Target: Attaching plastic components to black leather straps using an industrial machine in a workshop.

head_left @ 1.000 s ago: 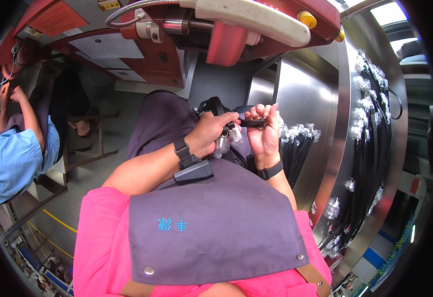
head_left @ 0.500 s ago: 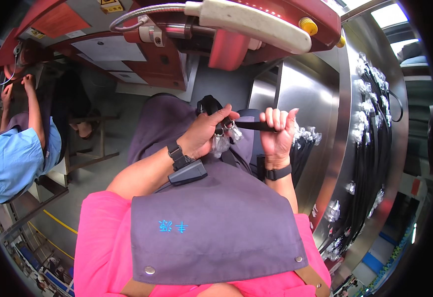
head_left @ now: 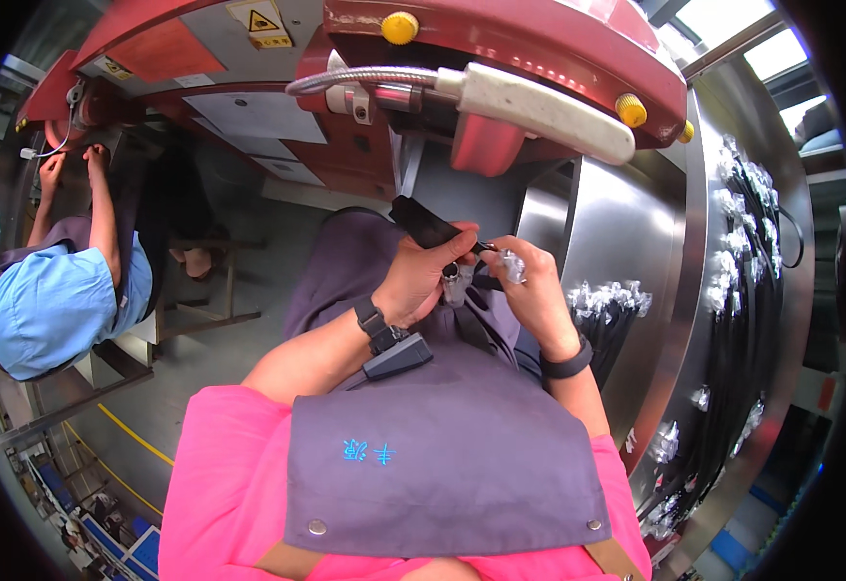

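Above my lap, my left hand is closed round a black strap, with its thumb pressed on top. A wide dark length of the strap sticks out beyond the thumb, up and to the left. At the fingertips a metal ring shows, with a fitting in clear plastic wrap hanging below. My right hand is close beside, its thumb and finger pinching the strap's narrow part. Another plastic-wrapped fitting lies against its fingers. Those fingers partly hide the strap between the two hands.
A red machine with yellow knobs and a pale handle stands ahead. At right, a steel tray holds several black straps with plastic-wrapped ends; more straps lie on the surface farther right. A co-worker in blue sits at left.
My right hand has come in toward the left and turned from a fist pulling the strap out to a pinch near the left fingers. The strap's dark end now points up-left. The view has shifted.
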`<move>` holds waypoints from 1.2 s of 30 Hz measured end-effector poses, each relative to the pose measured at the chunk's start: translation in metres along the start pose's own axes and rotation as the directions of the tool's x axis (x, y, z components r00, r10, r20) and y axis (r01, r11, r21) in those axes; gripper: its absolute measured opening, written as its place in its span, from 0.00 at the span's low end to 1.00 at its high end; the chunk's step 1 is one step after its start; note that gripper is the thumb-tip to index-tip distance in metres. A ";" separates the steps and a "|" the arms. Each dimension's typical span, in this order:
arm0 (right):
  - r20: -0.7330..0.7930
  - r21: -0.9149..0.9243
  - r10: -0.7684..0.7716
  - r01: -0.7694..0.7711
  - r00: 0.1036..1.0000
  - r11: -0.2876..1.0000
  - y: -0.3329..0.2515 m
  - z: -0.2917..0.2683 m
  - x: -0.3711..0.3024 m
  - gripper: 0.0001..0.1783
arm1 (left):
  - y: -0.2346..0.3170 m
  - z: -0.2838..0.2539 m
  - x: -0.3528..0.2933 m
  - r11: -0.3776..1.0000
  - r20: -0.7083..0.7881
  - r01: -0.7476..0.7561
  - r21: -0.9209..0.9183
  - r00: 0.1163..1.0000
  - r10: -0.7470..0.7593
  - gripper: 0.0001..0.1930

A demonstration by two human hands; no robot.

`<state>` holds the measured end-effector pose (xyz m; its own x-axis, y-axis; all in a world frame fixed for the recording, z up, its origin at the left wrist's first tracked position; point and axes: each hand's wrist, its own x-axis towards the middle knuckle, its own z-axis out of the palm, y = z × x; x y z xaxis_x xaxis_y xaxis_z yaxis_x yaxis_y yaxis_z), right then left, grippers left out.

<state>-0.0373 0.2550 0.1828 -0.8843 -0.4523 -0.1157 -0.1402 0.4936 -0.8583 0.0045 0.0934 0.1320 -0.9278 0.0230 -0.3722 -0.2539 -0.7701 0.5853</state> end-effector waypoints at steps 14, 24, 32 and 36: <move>-0.350 0.133 -0.133 0.189 0.927 0.973 0.000 0.000 0.020 0.04 | 0.020 0.015 0.004 0.999 0.011 0.017 -0.045 1.000 -0.016 0.11; -0.329 0.464 0.101 0.067 0.939 0.883 -0.004 -0.001 0.044 0.07 | 0.015 0.033 0.014 0.965 -0.015 0.045 -0.258 0.999 -0.051 0.12; -0.276 0.521 0.146 0.020 0.950 0.853 -0.001 -0.004 0.056 0.06 | 0.016 0.035 0.019 0.960 -0.038 0.022 -0.278 0.999 -0.034 0.11; -0.230 0.548 0.179 -0.024 0.957 0.836 -0.002 -0.007 0.059 0.06 | 0.015 0.034 0.020 0.959 -0.039 0.024 -0.283 0.999 -0.036 0.13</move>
<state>-0.0919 0.2323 0.1810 -0.9735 -0.1732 -0.1491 0.1484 0.0169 -0.9888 -0.0271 0.1037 0.1577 -0.9066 0.0260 -0.4212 -0.1882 -0.9182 0.3485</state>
